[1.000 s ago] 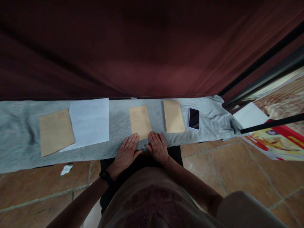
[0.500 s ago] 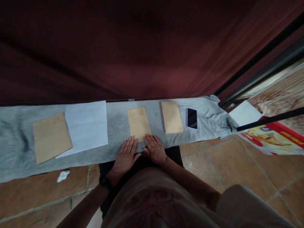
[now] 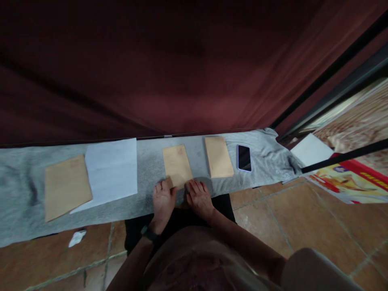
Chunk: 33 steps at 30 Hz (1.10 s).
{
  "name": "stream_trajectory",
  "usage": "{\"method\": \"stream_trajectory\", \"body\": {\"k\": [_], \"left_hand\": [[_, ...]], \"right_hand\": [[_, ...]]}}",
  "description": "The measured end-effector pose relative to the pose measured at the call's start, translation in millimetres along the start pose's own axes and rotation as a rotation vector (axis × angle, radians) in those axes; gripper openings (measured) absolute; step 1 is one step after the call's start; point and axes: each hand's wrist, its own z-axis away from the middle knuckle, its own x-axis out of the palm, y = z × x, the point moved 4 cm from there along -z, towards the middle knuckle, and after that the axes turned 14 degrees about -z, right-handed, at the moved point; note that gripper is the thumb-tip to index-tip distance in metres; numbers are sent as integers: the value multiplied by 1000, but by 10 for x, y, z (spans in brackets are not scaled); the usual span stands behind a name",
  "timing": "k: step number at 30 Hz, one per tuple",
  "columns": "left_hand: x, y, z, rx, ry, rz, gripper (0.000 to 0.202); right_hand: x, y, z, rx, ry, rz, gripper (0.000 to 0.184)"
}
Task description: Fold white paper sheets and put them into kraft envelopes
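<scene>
A tan envelope (image 3: 176,163) lies in the middle of a long grey cloth (image 3: 150,161) spread on the floor. My left hand (image 3: 163,201) has its fingers curled at the envelope's near left corner, which looks slightly lifted in a pinch. My right hand (image 3: 198,197) rests flat, fingers apart, on the cloth just below the envelope's near right corner. A second tan envelope (image 3: 218,157) lies to the right, with a dark phone (image 3: 244,157) beside it. Far left are a larger tan envelope (image 3: 67,186) and a white sheet (image 3: 110,169) partly under it.
A dark red curtain (image 3: 182,72) hangs right behind the cloth. Brown floor tiles lie in front, with a crumpled paper scrap (image 3: 76,237) at left. At right are a white paper (image 3: 312,149), a colourful poster (image 3: 348,178) and a black bar (image 3: 348,155).
My left hand went from lying flat on the cloth to curling its fingers at the middle envelope's near left corner. My right hand stays flat. The view tilted slightly.
</scene>
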Motion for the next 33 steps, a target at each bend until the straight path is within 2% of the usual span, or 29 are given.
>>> {"method": "stream_trajectory", "body": {"k": [3, 7, 9, 12, 15, 18, 20, 22, 24, 25, 27, 29, 33], "left_hand": [[26, 5, -90, -33, 5, 36, 37], [46, -88, -178, -215, -159, 165, 52], [63, -152, -213, -312, -243, 308, 63], [56, -191, -259, -428, -277, 663, 77], [-48, -72, -298, -454, -280, 1023, 82], [-230, 150, -342, -369, -317, 1150, 87], [-332, 254, -377, -303, -283, 1137, 82], [-365, 266, -397, -313, -191, 1090, 73], [-310, 218, -385, -391, -121, 1040, 70], [-255, 198, -369, -425, -129, 1032, 70], [-115, 199, -327, -442, -233, 1071, 69], [7, 223, -289, -430, -346, 1135, 63], [131, 158, -290, -468, -382, 1141, 51]], "right_hand": [[4, -18, -19, 13, 1, 13, 50], [33, -38, -54, 26, 24, 54, 46], [53, -51, -86, 38, 27, 70, 42], [61, -91, -152, 47, 25, 79, 40], [10, -142, -242, 70, 32, 76, 46], [-86, -132, -353, 166, 39, 18, 40], [-153, -74, -423, 264, 91, -170, 32], [-176, 22, -468, 399, 191, -565, 28], [-120, 96, -489, 528, 267, -963, 42], [-73, 109, -495, 570, 279, -1096, 49], [25, 95, -501, 608, 263, -1210, 58], [118, 59, -494, 625, 234, -1275, 55], [240, 21, -433, 647, 132, -1365, 47]]}}
